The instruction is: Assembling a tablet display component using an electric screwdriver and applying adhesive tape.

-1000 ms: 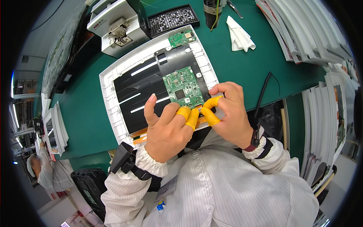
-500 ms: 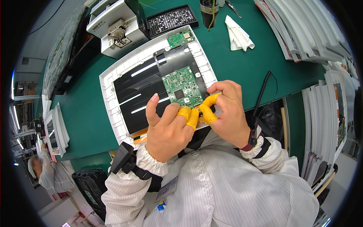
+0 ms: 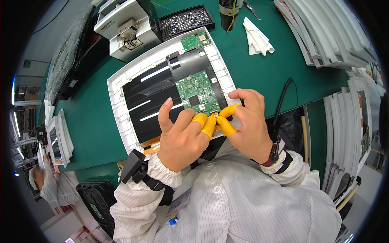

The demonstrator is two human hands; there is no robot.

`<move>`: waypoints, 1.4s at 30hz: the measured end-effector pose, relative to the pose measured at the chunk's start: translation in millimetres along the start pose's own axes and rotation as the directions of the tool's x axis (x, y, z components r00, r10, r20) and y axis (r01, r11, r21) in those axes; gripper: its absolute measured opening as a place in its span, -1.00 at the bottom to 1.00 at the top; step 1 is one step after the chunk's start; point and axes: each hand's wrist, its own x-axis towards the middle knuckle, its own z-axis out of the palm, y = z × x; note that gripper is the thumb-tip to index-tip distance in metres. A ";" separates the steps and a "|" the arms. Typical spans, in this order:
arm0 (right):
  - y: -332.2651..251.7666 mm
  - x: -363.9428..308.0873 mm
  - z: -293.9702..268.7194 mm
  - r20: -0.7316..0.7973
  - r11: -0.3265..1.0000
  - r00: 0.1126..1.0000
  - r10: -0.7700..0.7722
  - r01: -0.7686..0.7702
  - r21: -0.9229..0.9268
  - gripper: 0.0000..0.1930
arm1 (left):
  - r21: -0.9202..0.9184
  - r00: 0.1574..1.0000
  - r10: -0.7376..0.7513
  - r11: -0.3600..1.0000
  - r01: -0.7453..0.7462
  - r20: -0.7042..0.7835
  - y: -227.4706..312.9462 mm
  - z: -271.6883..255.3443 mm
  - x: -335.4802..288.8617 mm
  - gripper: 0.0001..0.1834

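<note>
One orange ribbon cable [image 3: 214, 114], mostly covered by fingers, at the five o'clock edge of the green circuit board [image 3: 196, 91]. Cannot tell its long axis under that cover. Lies at about one o'clock from the yellow-capped fingertips of the left hand [image 3: 180, 141], at about ten o'clock from those of the right hand [image 3: 251, 131] — near enough to both to name neither as closer.

On the left, curls two capped fingers close together over the board's edge, with one bare finger raised toward eleven o'clock. On the right, holds capped thumb and forefinger almost tip to tip. Cannot tell a grasp on the ribbon from a mere touch, for either hand.

Around the board, a black panel [image 3: 139, 125] within a white frame [image 3: 114, 97]. Farther out, a small green board [image 3: 194, 41] at twelve o'clock, a grey machine [image 3: 119, 50] at ten — and a white cloth [image 3: 257, 38] at half past one.
</note>
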 end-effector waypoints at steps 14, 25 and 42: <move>2.0 6.6 9.2 -0.031 0.998 1.000 -0.001 0.003 0.058 -0.76 | 0.062 0.998 -0.053 0.997 0.050 0.033 10.0 -4.4 6.2 -0.95; 12.0 -1.7 0.8 -0.008 0.988 1.000 0.002 0.000 0.157 -0.79 | 0.044 1.000 -0.019 0.999 0.018 0.024 6.4 -3.0 5.2 -0.94; 13.9 3.9 -7.6 0.096 0.984 0.995 0.012 -0.029 0.176 -0.75 | 0.017 0.980 -0.193 0.981 0.192 0.056 3.2 -17.0 2.6 -0.80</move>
